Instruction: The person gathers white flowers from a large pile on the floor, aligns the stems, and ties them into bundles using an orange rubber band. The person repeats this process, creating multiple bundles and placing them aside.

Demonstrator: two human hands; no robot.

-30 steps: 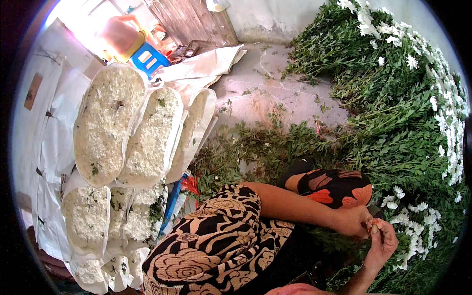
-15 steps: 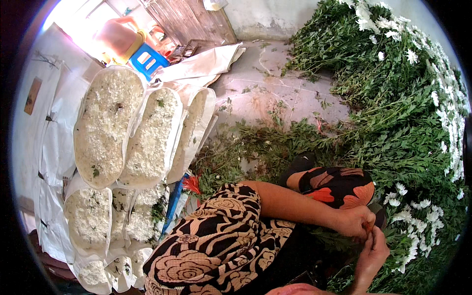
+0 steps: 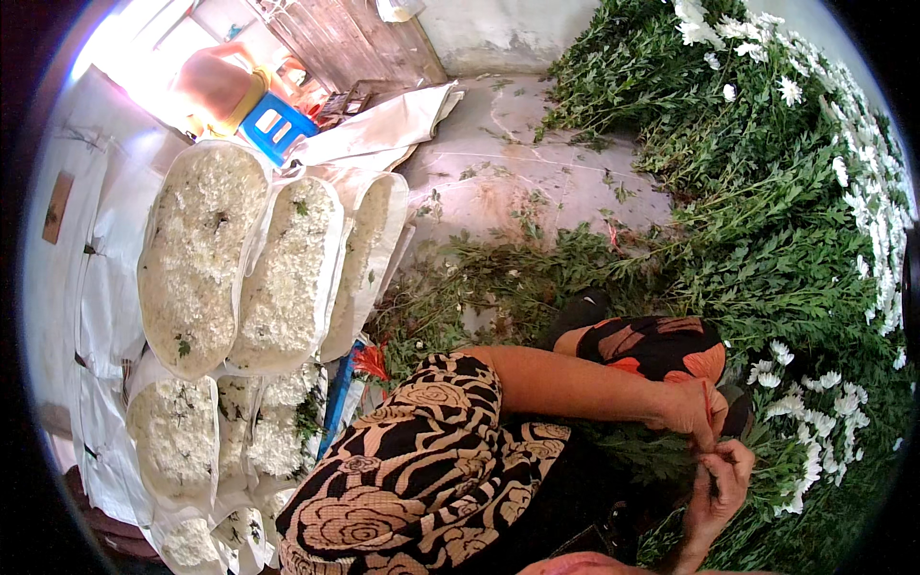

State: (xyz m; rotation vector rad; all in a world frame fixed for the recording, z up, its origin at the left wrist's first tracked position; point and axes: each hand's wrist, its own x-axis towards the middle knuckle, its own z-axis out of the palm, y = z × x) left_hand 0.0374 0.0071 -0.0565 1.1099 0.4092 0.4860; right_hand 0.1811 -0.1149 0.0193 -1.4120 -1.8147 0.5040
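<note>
My left hand point(image 3: 688, 410) is closed, its fingers pinching a thin red string point(image 3: 709, 401) that stands up along them. Just below, my right hand point(image 3: 721, 487) has its fingers bent and its tips pressed together against the left fingertips. Whether it grips the string or stems is hidden. Right beside both hands lies a bunch of white chrysanthemums point(image 3: 813, 422), heads outward to the right. Its green leaves point(image 3: 647, 452) also show under my left wrist.
Long leafy chrysanthemums point(image 3: 767, 192) are heaped along the right. At the left stand white sacks point(image 3: 337, 249) filled with white flower heads. Loose cut greenery point(image 3: 479, 278) litters the floor. A blue plastic stool point(image 3: 278, 126) and another person point(image 3: 218, 86) are at the far left.
The view has shifted slightly. My left fingers have moved a little up and left, and the red string now shows upright. The right hand has turned, its fingers more spread and bent.
</note>
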